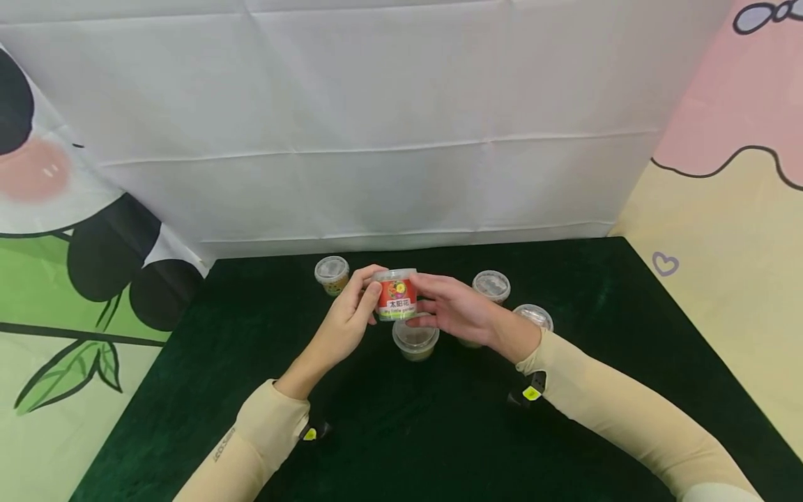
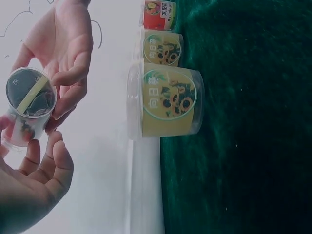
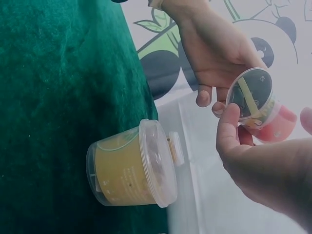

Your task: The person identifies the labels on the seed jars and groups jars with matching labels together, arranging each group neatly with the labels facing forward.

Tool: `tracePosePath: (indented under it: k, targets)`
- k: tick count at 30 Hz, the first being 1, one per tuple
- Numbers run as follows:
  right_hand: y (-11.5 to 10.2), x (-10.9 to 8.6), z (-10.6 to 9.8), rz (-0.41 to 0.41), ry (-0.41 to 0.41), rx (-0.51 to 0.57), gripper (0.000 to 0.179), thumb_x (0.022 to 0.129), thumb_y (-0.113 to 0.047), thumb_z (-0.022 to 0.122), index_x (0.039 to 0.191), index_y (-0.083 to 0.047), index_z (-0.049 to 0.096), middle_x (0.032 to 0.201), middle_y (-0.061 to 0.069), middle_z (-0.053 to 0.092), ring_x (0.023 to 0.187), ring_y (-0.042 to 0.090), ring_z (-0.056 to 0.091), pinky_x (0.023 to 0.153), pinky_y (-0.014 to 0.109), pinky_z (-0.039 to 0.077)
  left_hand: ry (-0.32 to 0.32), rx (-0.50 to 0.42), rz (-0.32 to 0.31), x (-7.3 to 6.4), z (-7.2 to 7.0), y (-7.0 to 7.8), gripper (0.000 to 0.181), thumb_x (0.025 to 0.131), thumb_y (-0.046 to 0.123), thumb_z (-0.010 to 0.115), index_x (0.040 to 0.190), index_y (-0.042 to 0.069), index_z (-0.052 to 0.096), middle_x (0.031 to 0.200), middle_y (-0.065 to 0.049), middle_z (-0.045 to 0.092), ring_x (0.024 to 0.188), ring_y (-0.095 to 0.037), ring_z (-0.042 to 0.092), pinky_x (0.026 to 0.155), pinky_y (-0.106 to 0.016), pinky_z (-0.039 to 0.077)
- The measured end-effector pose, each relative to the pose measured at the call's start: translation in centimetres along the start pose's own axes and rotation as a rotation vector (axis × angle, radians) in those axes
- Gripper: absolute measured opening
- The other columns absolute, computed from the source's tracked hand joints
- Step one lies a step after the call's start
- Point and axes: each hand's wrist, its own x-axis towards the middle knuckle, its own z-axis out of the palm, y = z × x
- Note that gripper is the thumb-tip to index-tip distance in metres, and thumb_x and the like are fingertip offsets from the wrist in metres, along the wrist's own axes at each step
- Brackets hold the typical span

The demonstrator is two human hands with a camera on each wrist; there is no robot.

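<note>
A small clear plastic cup (image 1: 397,295) with a red label, flower picture and white panel of text is held up between both hands above the table. My left hand (image 1: 347,307) grips its left side, thumb on the front. From the right, my right hand (image 1: 461,307) holds it with fingertips at its edge. In the left wrist view, the cup's dark round end (image 2: 31,92) shows a pale yellow strip. Just below the held cup stands another lidded cup (image 1: 415,340), partly hidden by the right fingers.
A lidded cup (image 1: 332,273) stands at the back left on the dark green cloth (image 1: 389,432). More lidded cups (image 1: 491,284) stand behind and beneath the right forearm, partly covered. A white cloth backdrop (image 1: 389,139) rises behind the table, with printed panels at both sides.
</note>
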Motion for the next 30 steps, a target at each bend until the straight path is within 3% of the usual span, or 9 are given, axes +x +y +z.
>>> tracePosePath:
  k: [9, 16, 22, 30]
  targets:
    - [0.0, 0.3, 0.3, 0.019, -0.009, 0.002, 0.042, 0.11, -0.033, 0.041, 0.142, -0.007, 0.047, 0.137, 0.012, 0.049, 0.117, 0.026, 0.053, 0.102, 0.04, 0.047, -0.01, 0.015, -0.025, -0.4, -0.7, 0.2, 0.034, 0.112, 0.029, 0.037, 0.145, 0.021, 0.042, 0.118, -0.007, 0.055, 0.092, -0.023, 0.056, 0.073, -0.035, 0.054]
    - [0.2, 0.7, 0.4, 0.029, -0.023, 0.006, 0.043, 0.11, -0.034, 0.04, 0.144, -0.006, 0.045, 0.141, 0.012, 0.047, 0.121, 0.028, 0.053, 0.11, 0.047, 0.041, -0.044, 0.063, -0.037, -0.5, -1.8, 0.2, 0.034, 0.112, 0.029, 0.038, 0.145, 0.022, 0.043, 0.119, -0.006, 0.054, 0.094, -0.022, 0.056, 0.075, -0.038, 0.054]
    - [0.1, 1.0, 0.7, 0.032, -0.023, 0.008, 0.043, 0.11, -0.032, 0.041, 0.145, -0.007, 0.044, 0.143, 0.013, 0.046, 0.123, 0.028, 0.053, 0.109, 0.046, 0.043, -0.074, 0.072, -0.053, -0.5, -2.8, 0.5, 0.034, 0.112, 0.03, 0.038, 0.145, 0.022, 0.043, 0.119, -0.005, 0.056, 0.095, -0.023, 0.056, 0.077, -0.042, 0.054]
    - [0.5, 1.8, 1.5, 0.026, -0.027, -0.035, 0.044, 0.11, -0.028, 0.041, 0.146, -0.004, 0.045, 0.141, 0.014, 0.049, 0.121, 0.029, 0.056, 0.109, 0.048, 0.043, -0.089, 0.1, -0.034, -1.2, -4.3, 0.4, 0.035, 0.111, 0.025, 0.042, 0.146, 0.02, 0.044, 0.122, -0.005, 0.058, 0.098, -0.023, 0.058, 0.078, -0.041, 0.055]
